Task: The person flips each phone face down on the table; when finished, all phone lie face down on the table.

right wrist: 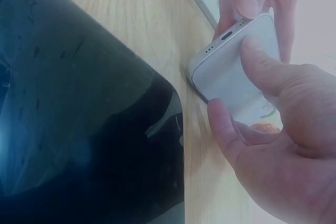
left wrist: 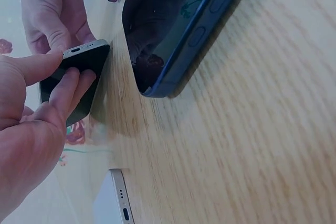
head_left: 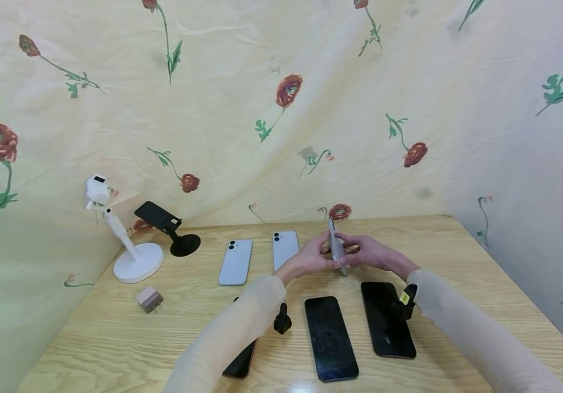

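Both hands hold a smartphone (head_left: 336,250) tilted up on its end near the back of the table. My left hand (head_left: 311,256) lies along its dark screen side, with thumb at the port edge and fingertips on the glass in the left wrist view. From the other side, my right hand (head_left: 371,252) grips it; its thumb and fingers touch the pale back (right wrist: 231,72) and edge in the right wrist view. Just left of the hands lies a pale phone (head_left: 285,248), partly covered by the left hand. A dark phone (head_left: 387,322) lies below the right wrist.
Another pale phone (head_left: 235,262) lies farther left. Two more dark phones, one in the middle (head_left: 331,338) and one half under the left sleeve (head_left: 241,360), lie in front. At left stand a white phone stand (head_left: 139,265), a black stand (head_left: 185,245) and a charger plug (head_left: 149,299).
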`<state>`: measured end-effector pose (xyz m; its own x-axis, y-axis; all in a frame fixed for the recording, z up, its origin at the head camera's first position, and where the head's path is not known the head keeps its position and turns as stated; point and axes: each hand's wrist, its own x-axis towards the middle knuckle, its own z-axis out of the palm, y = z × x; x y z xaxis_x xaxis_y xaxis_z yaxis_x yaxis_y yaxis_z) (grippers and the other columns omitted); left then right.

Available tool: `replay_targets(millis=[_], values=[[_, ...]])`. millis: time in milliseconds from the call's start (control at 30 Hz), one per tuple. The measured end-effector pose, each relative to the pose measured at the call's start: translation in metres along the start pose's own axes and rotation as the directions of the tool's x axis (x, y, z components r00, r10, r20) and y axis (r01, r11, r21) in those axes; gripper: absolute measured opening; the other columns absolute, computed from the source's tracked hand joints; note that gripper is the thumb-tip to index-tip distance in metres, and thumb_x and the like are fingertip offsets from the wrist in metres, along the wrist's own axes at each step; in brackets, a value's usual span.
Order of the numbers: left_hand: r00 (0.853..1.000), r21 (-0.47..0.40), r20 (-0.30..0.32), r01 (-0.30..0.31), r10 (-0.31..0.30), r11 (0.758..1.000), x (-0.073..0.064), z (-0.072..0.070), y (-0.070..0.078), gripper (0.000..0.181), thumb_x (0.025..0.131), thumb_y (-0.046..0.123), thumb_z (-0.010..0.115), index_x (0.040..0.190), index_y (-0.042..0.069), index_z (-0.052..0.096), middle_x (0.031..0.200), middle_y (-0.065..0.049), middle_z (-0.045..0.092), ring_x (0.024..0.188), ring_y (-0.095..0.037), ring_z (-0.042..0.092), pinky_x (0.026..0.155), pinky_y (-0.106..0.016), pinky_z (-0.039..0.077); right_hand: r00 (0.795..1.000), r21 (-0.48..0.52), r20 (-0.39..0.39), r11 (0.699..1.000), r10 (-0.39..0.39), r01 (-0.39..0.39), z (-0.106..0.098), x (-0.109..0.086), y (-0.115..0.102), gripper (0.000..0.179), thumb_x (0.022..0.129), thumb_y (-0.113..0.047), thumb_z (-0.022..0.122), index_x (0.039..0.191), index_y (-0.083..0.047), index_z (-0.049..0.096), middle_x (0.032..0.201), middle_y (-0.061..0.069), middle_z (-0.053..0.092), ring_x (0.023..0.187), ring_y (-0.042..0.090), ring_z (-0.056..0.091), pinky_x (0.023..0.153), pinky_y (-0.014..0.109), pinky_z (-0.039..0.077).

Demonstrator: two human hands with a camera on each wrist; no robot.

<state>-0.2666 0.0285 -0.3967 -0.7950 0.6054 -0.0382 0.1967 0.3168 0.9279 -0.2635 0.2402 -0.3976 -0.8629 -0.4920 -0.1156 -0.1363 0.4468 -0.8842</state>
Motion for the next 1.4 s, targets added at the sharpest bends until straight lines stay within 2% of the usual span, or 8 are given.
replay_targets(millis=[167,400,500,700,867,1100,1233,1400], values=[[1.0,0.035,-0.012,0.021,-0.021,0.999,0.001,0.002,-0.001,0.093,0.09,0.005,0.073,0.16,0.005,0.012,0.147,-0.02,0.047,0.131,-0.026,0.05,0.1,-0.031,0.044,1.0,-0.066,-0.002,0.998,-0.022,0.022,-0.002,0.0,0.004,0.076,0.097,-0.009,0.067,0.157,0.0,0.023,0.144,0.036,0.039,0.12,0.044,0.053,0.091,0.045,0.05],[0.999,0.063,-0.008,0.035,-0.035,0.997,0.002,0.004,-0.002,0.094,0.09,0.004,0.073,0.159,0.002,0.009,0.14,-0.019,0.054,0.126,-0.023,0.054,0.097,-0.028,0.046,1.0,-0.105,0.008,0.994,-0.018,0.019,-0.003,-0.002,0.003,0.074,0.096,-0.011,0.068,0.155,0.006,0.026,0.155,0.037,0.021,0.128,0.051,0.045,0.096,0.051,0.047],[1.0,0.092,-0.003,0.029,-0.029,0.995,0.004,0.005,-0.003,0.095,0.089,0.002,0.074,0.159,0.0,0.008,0.132,-0.018,0.061,0.119,-0.02,0.06,0.093,-0.026,0.047,1.0,-0.129,0.007,0.992,-0.011,0.011,-0.003,-0.004,0.001,0.074,0.096,-0.011,0.069,0.153,0.008,0.027,0.154,0.037,0.022,0.127,0.051,0.046,0.096,0.052,0.046],[0.999,0.222,-0.022,0.034,-0.03,0.974,0.004,0.005,-0.002,0.097,0.087,0.006,0.077,0.158,-0.004,0.011,0.113,-0.011,0.072,0.095,-0.01,0.065,0.082,-0.02,0.047,1.0,-0.16,-0.012,0.987,0.012,-0.014,-0.002,-0.004,0.001,0.075,0.094,-0.014,0.072,0.152,0.009,0.029,0.15,0.037,0.032,0.121,0.045,0.053,0.095,0.051,0.047],[0.999,0.323,-0.044,0.036,-0.024,0.946,0.003,0.006,-0.002,0.097,0.086,0.012,0.08,0.157,-0.005,0.017,0.114,-0.012,0.072,0.091,-0.01,0.062,0.078,-0.02,0.046,0.998,-0.166,-0.034,0.985,0.045,-0.05,-0.001,-0.003,0.003,0.08,0.092,-0.015,0.074,0.153,0.008,0.028,0.147,0.035,0.037,0.119,0.042,0.055,0.096,0.05,0.047],[0.998,0.36,-0.068,0.035,-0.012,0.932,0.003,0.008,-0.002,0.071,0.083,0.011,0.083,0.144,0.002,0.047,0.109,-0.008,0.072,0.09,-0.012,0.061,0.076,-0.023,0.046,0.995,-0.155,-0.061,0.984,0.077,-0.086,0.0,-0.002,0.005,0.083,0.09,-0.013,0.076,0.152,0.012,0.026,0.146,0.038,0.038,0.123,0.047,0.051,0.098,0.054,0.044],[0.996,0.378,-0.087,0.041,-0.009,0.925,0.003,0.009,-0.003,0.058,0.081,0.01,0.084,0.131,0.003,0.056,0.11,-0.007,0.071,0.09,-0.012,0.059,0.079,-0.024,0.046,0.995,-0.157,-0.069,0.984,0.079,-0.089,0.001,-0.002,0.005,0.084,0.089,-0.011,0.078,0.151,0.013,0.027,0.148,0.038,0.035,0.126,0.049,0.048,0.098,0.054,0.044],[0.994,0.393,-0.108,0.068,-0.027,0.917,0.003,0.01,-0.004,0.049,0.08,0.011,0.085,0.12,0.003,0.058,0.104,-0.006,0.069,0.087,-0.013,0.058,0.077,-0.024,0.047,0.994,-0.166,-0.073,0.981,0.085,-0.097,0.001,-0.003,0.007,0.087,0.086,-0.012,0.08,0.151,0.012,0.028,0.149,0.037,0.033,0.127,0.05,0.046,0.098,0.052,0.045]])
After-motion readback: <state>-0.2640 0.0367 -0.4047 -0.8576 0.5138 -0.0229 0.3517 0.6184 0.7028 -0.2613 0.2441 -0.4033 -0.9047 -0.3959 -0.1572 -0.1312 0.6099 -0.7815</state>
